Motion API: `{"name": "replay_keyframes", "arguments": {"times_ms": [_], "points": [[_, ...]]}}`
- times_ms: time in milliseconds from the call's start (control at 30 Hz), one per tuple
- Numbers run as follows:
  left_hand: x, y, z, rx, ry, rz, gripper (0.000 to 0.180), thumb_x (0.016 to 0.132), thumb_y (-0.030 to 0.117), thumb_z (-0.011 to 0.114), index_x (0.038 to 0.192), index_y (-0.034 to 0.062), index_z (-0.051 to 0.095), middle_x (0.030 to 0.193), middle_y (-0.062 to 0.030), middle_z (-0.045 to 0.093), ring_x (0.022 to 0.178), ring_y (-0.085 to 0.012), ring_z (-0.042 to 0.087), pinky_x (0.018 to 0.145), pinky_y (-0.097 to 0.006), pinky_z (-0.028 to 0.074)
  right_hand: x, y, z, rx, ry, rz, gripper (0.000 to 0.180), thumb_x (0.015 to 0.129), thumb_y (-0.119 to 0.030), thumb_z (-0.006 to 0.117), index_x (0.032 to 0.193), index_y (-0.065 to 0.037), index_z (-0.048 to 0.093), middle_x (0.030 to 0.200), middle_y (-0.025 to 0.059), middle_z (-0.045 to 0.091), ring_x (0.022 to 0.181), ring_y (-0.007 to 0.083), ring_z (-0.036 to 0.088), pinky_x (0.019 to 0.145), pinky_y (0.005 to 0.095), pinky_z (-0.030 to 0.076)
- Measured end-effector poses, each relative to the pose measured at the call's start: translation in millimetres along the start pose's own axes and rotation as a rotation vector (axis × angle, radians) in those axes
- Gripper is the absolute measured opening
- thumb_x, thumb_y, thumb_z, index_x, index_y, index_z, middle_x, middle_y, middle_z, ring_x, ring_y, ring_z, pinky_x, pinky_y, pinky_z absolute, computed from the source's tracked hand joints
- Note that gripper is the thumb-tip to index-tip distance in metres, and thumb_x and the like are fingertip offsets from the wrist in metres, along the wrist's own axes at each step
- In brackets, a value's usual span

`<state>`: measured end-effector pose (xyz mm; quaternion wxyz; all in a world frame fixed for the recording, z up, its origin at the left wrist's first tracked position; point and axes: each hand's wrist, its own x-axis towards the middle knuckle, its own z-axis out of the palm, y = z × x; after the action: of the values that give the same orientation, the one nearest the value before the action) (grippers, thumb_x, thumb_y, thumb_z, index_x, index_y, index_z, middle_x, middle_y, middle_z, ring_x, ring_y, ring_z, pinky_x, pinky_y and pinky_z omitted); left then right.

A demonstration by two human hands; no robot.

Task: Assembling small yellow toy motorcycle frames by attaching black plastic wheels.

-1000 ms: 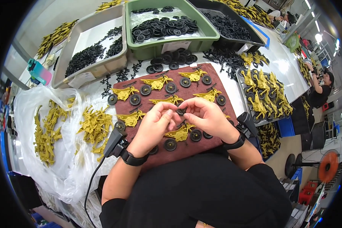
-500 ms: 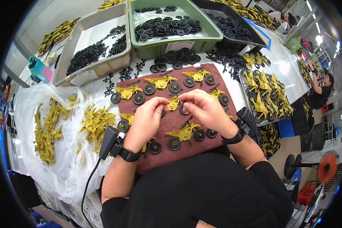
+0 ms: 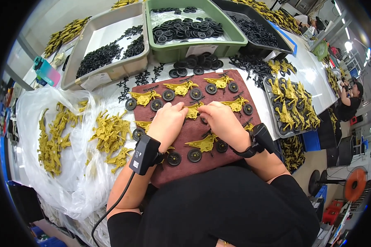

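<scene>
A yellow toy motorcycle body lies between my hands, in the middle of a dark red cloth. My left hand is closed over its left end, with the fingertips mostly hidden behind the knuckles. From the other side my right hand pinches the right end, and a black wheel partly shows under those fingers. More yellow motorcycles with black spoked wheels lie around on the cloth, such as one near my right wrist and one behind my hands. Each wrist wears a strap with a black box.
Behind the cloth stand a beige tray of small black parts, a green tub of wheels and a black bin. Loose wheels lie before the tub. Left are yellow parts on plastic; right, a tray of motorcycles.
My left hand has turned further over, its palm facing down. Both hands have closed in on the motorcycle, the right fingers curling more. The whole view has shifted slightly.
</scene>
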<state>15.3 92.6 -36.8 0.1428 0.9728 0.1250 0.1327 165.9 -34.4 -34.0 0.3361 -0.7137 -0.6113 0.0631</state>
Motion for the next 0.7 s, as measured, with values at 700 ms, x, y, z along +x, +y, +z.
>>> {"name": "replay_keyframes", "arguments": {"times_ms": [700], "points": [[-1, -4, 15, 0.178, -0.040, 0.004, 0.030, 0.081, 0.010, 0.052, 0.108, 0.0048, 0.064, 0.116, -0.0134, 0.061, 0.093, -0.0240, 0.058, 0.081, -0.035, 0.049, -1, -10, 38, -0.253, -0.019, 0.141, 0.009, 0.073, -0.005, 0.063, 0.072, 0.002, 0.058, 0.073, 0.0178, 0.059, 0.073, 0.0343, 0.059, 0.068, 0.0412, 0.049]]}}
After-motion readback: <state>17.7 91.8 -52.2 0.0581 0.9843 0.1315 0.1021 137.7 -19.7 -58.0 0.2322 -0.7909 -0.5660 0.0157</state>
